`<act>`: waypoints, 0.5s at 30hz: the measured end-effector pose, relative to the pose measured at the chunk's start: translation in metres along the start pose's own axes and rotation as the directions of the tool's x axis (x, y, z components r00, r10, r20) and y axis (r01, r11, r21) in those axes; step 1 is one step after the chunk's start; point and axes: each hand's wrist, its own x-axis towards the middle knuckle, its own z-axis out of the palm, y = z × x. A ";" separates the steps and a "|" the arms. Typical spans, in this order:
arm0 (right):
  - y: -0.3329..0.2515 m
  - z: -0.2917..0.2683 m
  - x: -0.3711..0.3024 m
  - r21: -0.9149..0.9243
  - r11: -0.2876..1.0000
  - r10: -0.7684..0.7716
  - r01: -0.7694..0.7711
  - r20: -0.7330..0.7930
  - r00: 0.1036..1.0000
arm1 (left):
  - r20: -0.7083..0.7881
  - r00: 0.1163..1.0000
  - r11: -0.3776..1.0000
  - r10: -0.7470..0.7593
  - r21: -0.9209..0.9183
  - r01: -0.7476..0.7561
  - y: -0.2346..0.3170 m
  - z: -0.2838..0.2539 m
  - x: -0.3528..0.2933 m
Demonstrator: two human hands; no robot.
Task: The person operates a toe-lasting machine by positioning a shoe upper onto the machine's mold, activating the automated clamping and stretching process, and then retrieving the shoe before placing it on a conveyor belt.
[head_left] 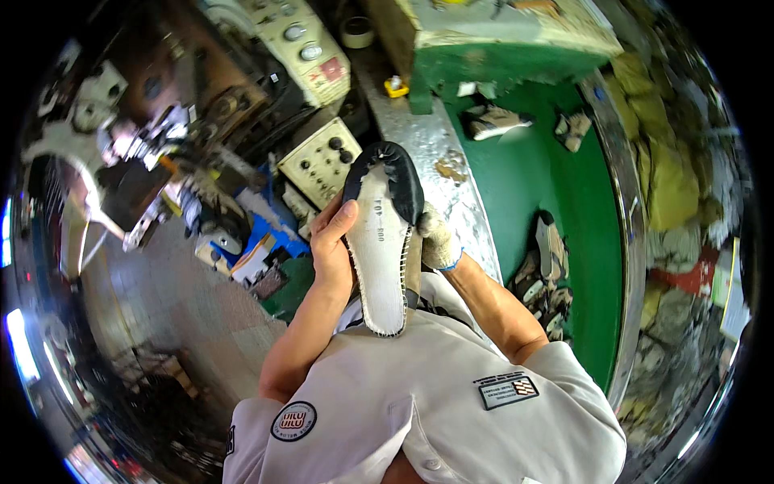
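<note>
An unsoled shoe (379, 270) is held bottom up in front of my chest. Its pale insole shows, with whip stitching along the edge and gathered black material around the toe. My left hand (332, 242) is bare and grips the left side, its thumb on the edge near the toe part. On the opposite side my right hand (437, 239), in a pale knitted glove, closes on the shoe's edge. Most of its fingers are hidden behind the shoe. The toe points away from me and the heel end is close to my shirt.
Beyond the shoe stands a control box (321, 160) with black knobs, beside machinery on the left. A metal ledge (476, 214) borders a green surface (592, 242). On it lie a single shoe (498, 123), a smaller shoe piece (572, 131) and a pile of shoes (548, 270).
</note>
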 end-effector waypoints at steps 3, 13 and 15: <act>-0.027 -0.006 -0.016 -0.223 0.974 -0.059 0.033 -0.113 0.992 | 0.030 0.999 0.999 -0.024 -0.039 0.025 -0.018 0.014 0.019; -0.079 -0.070 -0.055 -0.364 0.932 -0.166 0.001 -0.423 0.891 | 0.138 0.979 0.988 -0.153 0.048 0.147 -0.098 0.086 0.066; -0.082 -0.097 -0.060 -0.316 0.947 -0.203 0.054 -0.464 0.862 | 0.193 0.968 0.984 -0.158 0.116 0.137 -0.117 0.100 0.077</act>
